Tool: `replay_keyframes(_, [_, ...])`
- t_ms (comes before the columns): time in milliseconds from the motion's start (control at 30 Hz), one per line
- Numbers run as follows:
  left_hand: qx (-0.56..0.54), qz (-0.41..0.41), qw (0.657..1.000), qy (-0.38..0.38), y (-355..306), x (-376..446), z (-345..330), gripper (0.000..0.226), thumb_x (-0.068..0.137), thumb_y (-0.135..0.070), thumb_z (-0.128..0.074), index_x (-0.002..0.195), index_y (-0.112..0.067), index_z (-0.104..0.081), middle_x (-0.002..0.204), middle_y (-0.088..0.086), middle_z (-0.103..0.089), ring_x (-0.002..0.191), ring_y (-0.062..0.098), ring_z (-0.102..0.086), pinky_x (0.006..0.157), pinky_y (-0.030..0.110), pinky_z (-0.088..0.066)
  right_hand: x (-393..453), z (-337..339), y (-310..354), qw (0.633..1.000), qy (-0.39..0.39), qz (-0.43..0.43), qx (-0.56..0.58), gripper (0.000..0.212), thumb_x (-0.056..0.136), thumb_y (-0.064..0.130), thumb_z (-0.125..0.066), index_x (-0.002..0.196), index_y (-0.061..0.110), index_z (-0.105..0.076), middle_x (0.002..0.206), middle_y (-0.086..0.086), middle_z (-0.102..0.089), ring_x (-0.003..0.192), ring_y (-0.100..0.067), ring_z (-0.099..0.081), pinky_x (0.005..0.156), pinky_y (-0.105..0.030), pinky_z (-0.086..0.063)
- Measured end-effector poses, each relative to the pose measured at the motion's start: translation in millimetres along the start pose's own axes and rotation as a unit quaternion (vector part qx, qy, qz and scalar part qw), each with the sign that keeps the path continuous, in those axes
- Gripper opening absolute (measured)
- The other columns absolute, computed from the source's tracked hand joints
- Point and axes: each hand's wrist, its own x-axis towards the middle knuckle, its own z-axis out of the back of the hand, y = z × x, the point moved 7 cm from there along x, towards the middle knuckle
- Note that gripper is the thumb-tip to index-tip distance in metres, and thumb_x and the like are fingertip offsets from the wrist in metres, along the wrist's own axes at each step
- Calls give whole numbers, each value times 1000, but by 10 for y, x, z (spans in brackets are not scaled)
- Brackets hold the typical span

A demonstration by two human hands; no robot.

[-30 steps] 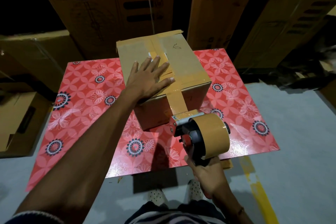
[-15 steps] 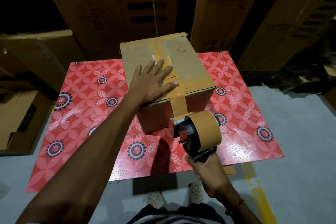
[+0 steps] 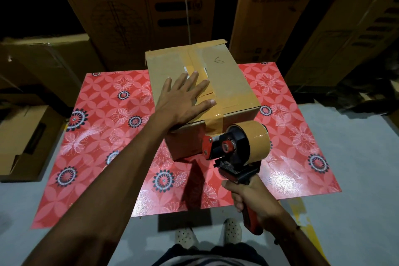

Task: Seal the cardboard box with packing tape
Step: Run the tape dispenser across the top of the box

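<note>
tape run reaches the near face of the box

the cardboard box sits on a red flowered table, toward its far side. the left hand lies flat on the lid, fingers spread and gripping nothing. the right hand is wrapped tight around the red handle of the tape dispenser, whose front end presses the near face of the box, with a strip of packing tape running over the top edge.

risk, as i judge it: if the blade does not bite cleanly, the strip may stretch or peel off the face; a light press from the flat hand could let the box slide.

writing: a handwritten "6" on the lid. print on the big cartons behind is too dim to read.
</note>
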Motion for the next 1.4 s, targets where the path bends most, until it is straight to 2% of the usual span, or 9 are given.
replay_keyframes(167, [-3, 2, 1000, 0, -11, -7, 4, 82, 86, -83, -5, 158, -43, -7, 170, -4, 2, 156, 20, 5, 122, 57, 3, -4, 39, -2, 1000, 15, -6, -15, 20, 89, 17, -72, 80, 10, -55, 48, 0, -42, 43, -19, -37, 49, -31, -35])
replay_keyframes(333, [-2, 3, 1000, -2, -22, -18, 20, 85, 83, -83, -1, 158, -42, -8, 170, -3, 2, 156, 20, 4, 122, 57, 2, -22, 85, -98, 996, -43, 12, -73, 34, 75, 36, -76, 54, 24, -52, 46, -1, -43, 45, -20, -37, 57, -36, -35])
replay_keyframes(467, [-2, 3, 1000, -2, -34, -22, 23, 87, 82, -83, 0, 158, -41, -8, 170, -3, 1, 156, 21, 3, 122, 57, 1, -4, 48, -92, 997, -47, 14, -58, 40, 88, 20, -73, 57, 17, -47, 44, 2, -41, 43, -19, -36, 56, -35, -34])
replay_keyframes(567, [-1, 1, 1000, -5, -37, -19, 26, 87, 82, -84, 0, 158, -41, -8, 170, -2, 1, 156, 21, 3, 122, 57, 1, 30, 14, -12, 995, -46, 6, -84, 41, 90, 20, -72, 58, 16, -47, 42, 4, -42, 42, -18, -37, 55, -33, -36])
replay_keyframes(800, [-4, -1, 1000, -5, -15, -15, 4, 81, 87, -82, -5, 157, -43, -7, 170, -4, 2, 156, 21, 4, 122, 56, 2, 102, -35, 97, 1000, 1, -31, -1, 17, 90, 19, -71, 87, 10, -57, 48, 1, -43, 42, -17, -39, 47, -28, -36])
replay_keyframes(1033, [1, 2, 1000, -7, 14, -11, 5, 80, 87, -82, -6, 157, -43, -8, 170, -4, 2, 156, 21, 2, 122, 56, 1, -43, 63, -832, 991, -76, -114, -4, 22, 80, 15, -73, 76, 13, -51, 43, -1, -38, 34, -13, -30, 39, -18, -23])
replay_keyframes(1167, [1, 5, 1000, 7, 7, 1, -1, 80, 87, -82, -7, 157, -43, -9, 170, -5, 2, 156, 20, 3, 122, 56, 2, -28, 102, -950, 990, -83, -115, 26, 23, 89, 7, -68, 82, 11, -46, 44, -3, -35, 34, -14, -28, 41, -20, -21])
replay_keyframes(1267, [9, 1, 1000, 3, 25, 29, 18, 79, 89, -81, -8, 157, -42, -9, 170, -4, 1, 156, 21, 2, 122, 56, 0, 67, 160, -809, 993, -70, -86, 35, 23, 88, 7, -69, 79, 8, -48, 44, -3, -39, 35, -15, -32, 42, -23, -27])
replay_keyframes(1400, [13, -15, 1000, -3, 83, 108, 44, 81, 89, -81, -8, 158, -39, -13, 170, -2, -4, 156, 22, -3, 122, 57, -5, 116, 268, -605, 998, -15, -54, 24, 33, 77, 28, -80, 73, 9, -54, 49, -4, -45, 41, -19, -40, 49, -31, -38])
